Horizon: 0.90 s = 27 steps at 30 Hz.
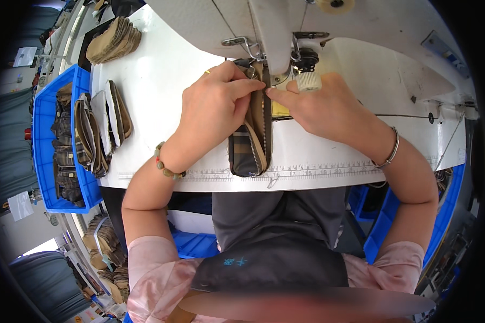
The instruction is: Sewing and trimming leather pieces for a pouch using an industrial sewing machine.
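A long zippered pouch (237,153) in dark plaid and tan cloth lies under the sewing machine head (275,32), its zipper running lengthwise. My left hand (215,99) lies over the pouch's left side, closed on its cloth, with the forefinger reaching to the zipper edge. From the other side my right hand (323,107) comes in beside the needle area, its fingers bent and the forefinger tip pinching at the pouch's right edge. Part of this hand is hidden behind the machine's white knob (309,81). The pouch's far end disappears beneath the machine.
A stack of tan cloth pieces (113,40) sits at the far left of the white table (156,107). Folded plaid pieces (91,134) stand beside a blue bin (43,161) of dark pouches. A printed ruler strip (307,173) follows the near edge. Another blue bin (452,204) is at lower right.
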Tool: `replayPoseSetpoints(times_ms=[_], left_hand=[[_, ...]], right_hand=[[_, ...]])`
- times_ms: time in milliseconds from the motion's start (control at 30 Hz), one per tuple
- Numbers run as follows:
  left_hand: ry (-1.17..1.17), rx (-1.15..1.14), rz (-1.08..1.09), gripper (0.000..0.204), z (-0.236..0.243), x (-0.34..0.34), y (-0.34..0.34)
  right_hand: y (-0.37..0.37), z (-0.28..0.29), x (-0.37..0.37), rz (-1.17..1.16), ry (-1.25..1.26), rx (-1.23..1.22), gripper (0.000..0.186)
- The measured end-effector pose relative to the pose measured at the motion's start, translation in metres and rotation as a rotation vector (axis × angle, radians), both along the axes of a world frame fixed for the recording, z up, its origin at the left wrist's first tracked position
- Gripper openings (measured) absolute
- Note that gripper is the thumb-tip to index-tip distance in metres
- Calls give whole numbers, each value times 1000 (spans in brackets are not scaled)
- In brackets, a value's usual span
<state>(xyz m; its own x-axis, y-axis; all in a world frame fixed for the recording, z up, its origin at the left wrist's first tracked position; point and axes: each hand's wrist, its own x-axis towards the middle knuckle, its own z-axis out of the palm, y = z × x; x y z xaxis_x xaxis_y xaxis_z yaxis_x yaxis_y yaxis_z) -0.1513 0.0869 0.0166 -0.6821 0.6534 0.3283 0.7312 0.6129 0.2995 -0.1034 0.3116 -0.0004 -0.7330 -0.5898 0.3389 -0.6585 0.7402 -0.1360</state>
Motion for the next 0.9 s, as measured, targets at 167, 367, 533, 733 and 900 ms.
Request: replayPoseSetpoints(times_ms=[167,367,533,733,900], left_hand=[[12,19,19,20,-2,-4,1],[88,50,50,18,-10,-19,1],[60,67,67,17,-13,-24,2],[-11,104,130,17,-12,-22,2],[-135,278,120,19,-4,1,-25]], right_hand=[[2,-3,-2,-4,34,-22,17],[5,-2,-6,-39,82,36,12],[6,-7,-11,-42,140,50,8],[5,-1,-12,-45,102,-1,14],[-1,31,8,-57,-95,22,14]])
